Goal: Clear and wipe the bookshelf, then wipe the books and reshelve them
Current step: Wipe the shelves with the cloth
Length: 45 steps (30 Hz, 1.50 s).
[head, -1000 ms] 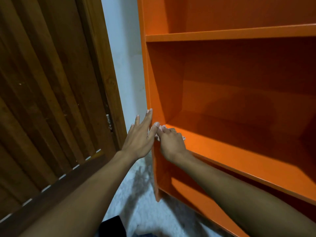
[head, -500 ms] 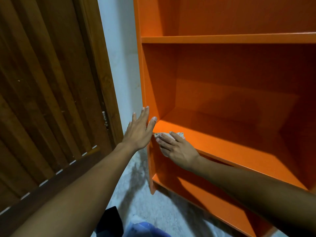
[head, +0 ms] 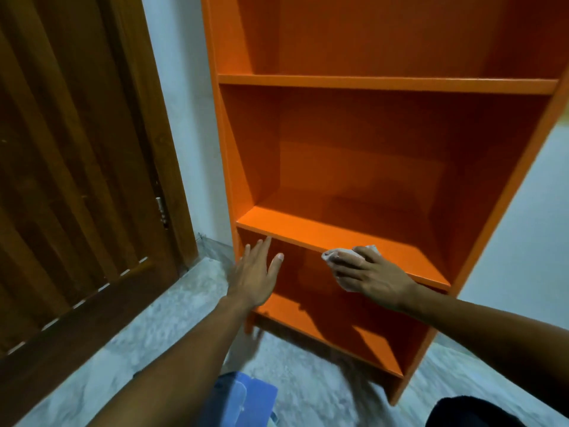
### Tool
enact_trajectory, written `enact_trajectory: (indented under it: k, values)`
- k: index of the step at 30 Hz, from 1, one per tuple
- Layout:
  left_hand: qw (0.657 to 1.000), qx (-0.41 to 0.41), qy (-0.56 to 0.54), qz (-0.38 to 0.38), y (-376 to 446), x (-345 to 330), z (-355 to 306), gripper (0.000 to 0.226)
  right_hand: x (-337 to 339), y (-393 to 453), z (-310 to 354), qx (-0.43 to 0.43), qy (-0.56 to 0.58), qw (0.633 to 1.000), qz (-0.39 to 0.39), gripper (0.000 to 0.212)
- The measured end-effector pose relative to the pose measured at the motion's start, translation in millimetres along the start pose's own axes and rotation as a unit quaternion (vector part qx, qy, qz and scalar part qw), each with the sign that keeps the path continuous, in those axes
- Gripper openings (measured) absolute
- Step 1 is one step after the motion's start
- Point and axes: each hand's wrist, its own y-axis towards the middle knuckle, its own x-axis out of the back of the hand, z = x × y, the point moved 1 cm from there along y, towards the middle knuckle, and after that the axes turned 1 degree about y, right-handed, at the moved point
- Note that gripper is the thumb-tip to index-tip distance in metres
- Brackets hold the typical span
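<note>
Dark-brown slatted wood fills the far left: a door (head: 77,180) with a small metal hinge on its edge, set well to the left of the orange bookshelf (head: 385,84), with a strip of pale wall between them. Grey mottled floor (head: 172,303) runs from the door's foot to the bookshelf's base.

Reaching up from the lower left, the left forearm lies straight and bare, and the left hand (head: 254,277) is flat and open at the bookshelf's left upright, just below the middle shelf board. Its fingers are stretched out and close together, the thumb splayed to the right, gripping nothing; whether the palm actually touches the upright cannot be told.

Further right, the right arm comes in from the lower right edge, bent slightly at the wrist. The right hand (head: 374,274) presses down on the front edge of the bookshelf's middle shelf board, its fingers curled over a crumpled white cloth (head: 334,254), which pokes out to the left of the knuckles and under the palm.

Below the bookshelf's base, near the bottom of the view, lies a blue object (head: 246,399), blurred and only partly seen.
</note>
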Motion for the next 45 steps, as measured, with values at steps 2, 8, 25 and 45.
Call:
enact_trajectory:
  k: [2, 8, 25, 45]
  values:
    - [1.0, 0.003, 0.002, 0.029, -11, -19, -4, 0.067, 1, -29, -3, -0.008, 0.001, 1.0, -0.009, 0.032]
    - [0.995, 0.0, 0.025, 0.097, -37, -72, -15, 0.066, 6, -92, -3, -0.016, -0.027, 0.999, 0.031, 0.034]
    - [0.976, 0.005, 0.075, 0.204, -18, -212, 49, 0.065, -136, -90, 100, -0.427, 0.383, 0.783, 0.241, 0.046]
    - [0.956, 0.018, 0.272, 0.114, 34, -264, 144, 0.067, -201, -28, 198, -0.286, 0.501, 0.812, 0.089, 0.062]
